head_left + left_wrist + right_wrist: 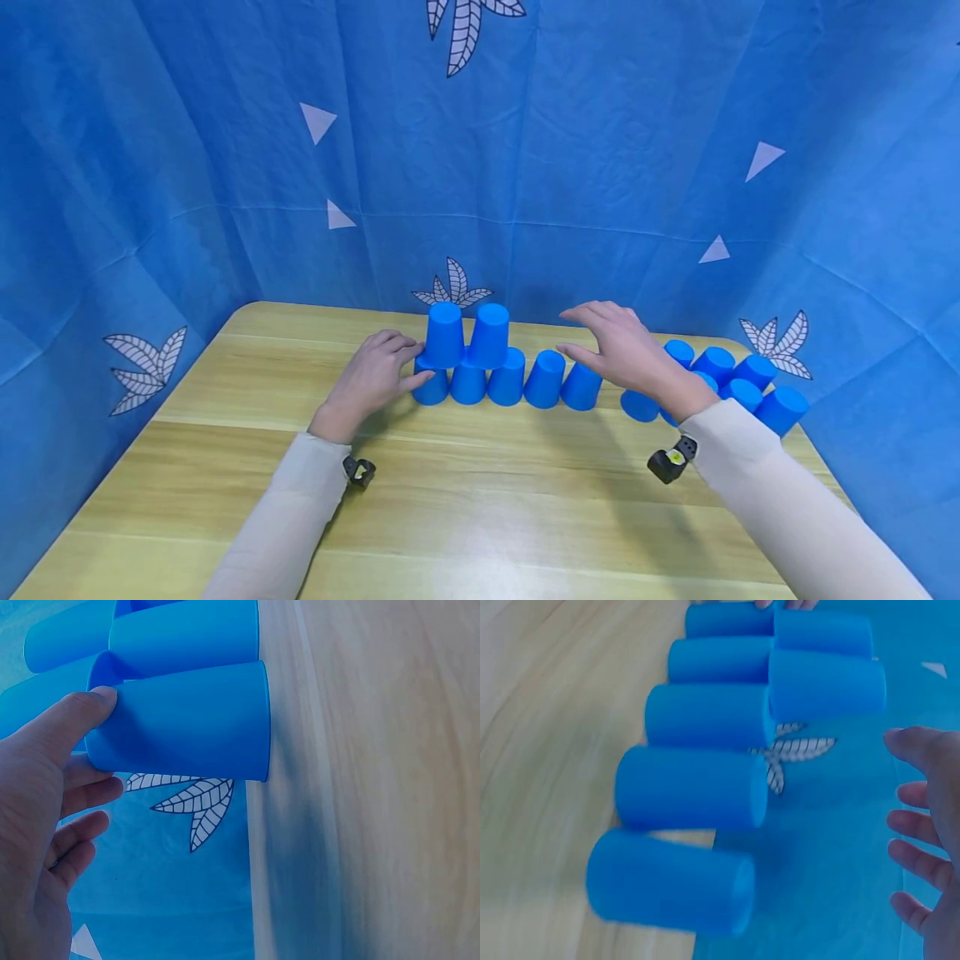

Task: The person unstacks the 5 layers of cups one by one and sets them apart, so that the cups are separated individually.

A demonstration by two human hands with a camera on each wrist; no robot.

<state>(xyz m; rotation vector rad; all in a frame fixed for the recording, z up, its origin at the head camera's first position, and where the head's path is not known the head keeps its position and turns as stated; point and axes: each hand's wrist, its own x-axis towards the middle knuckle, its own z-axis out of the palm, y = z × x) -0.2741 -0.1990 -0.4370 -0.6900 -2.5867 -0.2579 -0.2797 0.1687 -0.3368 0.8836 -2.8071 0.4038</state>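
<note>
Five blue cups stand upside down in a row (507,379) on the wooden table (480,500), with two more cups (467,335) stacked on the row's left part. My left hand (412,362) is at the left end; its thumb (94,705) touches the end cup (184,727) and its fingers lie loosely beside the stack. My right hand (566,332) hovers with fingers spread above the row's right end, holding nothing. In the right wrist view the row of cups (697,787) runs away from that hand (900,817).
Several loose blue cups (720,371) stand in a cluster at the table's right back corner, behind my right wrist. A blue patterned cloth (600,167) walls the table on three sides. Bare wood stretches in front of the row.
</note>
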